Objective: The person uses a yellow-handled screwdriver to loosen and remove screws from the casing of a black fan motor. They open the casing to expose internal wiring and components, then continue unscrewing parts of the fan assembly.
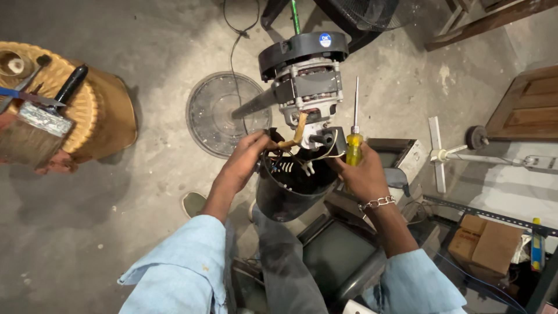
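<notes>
Head view:
Motor: held up over the floor, between both hands and just above them; black round cap on top, metal core bare, shaft end pointing down.
Housing: black cup-shaped shell right under the motor, open side up, wires inside.
Wires: yellowish sleeved bundle running from the motor base down toward the left fingertips.
Left hand: fingers curled at the housing rim, pinching the wires, touching the motor's lower left.
Right hand: fingers closed around the screwdriver handle, pressed to the housing's right edge; chain bracelet on the wrist.
Screwdriver: yellow handle, shaft upright, just beside the motor's right side.
Fan guard: round wire grille flat on the floor behind the left hand.
Brush: lying on a tan stool at far left.
</notes>
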A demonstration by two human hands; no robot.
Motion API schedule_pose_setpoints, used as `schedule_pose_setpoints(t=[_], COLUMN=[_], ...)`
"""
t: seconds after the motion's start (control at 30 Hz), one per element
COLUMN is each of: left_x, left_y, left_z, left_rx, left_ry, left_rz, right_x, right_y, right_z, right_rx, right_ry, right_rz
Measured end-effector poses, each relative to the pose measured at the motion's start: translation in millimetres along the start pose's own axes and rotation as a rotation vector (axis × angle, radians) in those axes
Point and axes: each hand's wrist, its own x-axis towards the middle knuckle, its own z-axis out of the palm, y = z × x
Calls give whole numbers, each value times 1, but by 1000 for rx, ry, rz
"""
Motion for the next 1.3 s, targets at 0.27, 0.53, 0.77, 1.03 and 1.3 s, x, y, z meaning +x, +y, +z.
schedule_pose_setpoints(t=[0.27,0.53,0.77,1.03,1.3], left_x=[-9,-38,-68,-87,-93], left_y=[2,13,13,4,10], left_z=[0,2,14,37,41], left_rx=[17,269,495,761,671], left_ry=[-4,-46,52,127,218], left_rz=[-60,242,354,577,523], right_x=[-17,-39,-41,-47,-57], right_y=[9,26,47,64,56], right_z=[3,19,24,27,25], right_rx=[-33,109,-41,-37,-26], right_ry=[77,115,174,168,208], right_rz=[-73,-43,-73,10,-60])
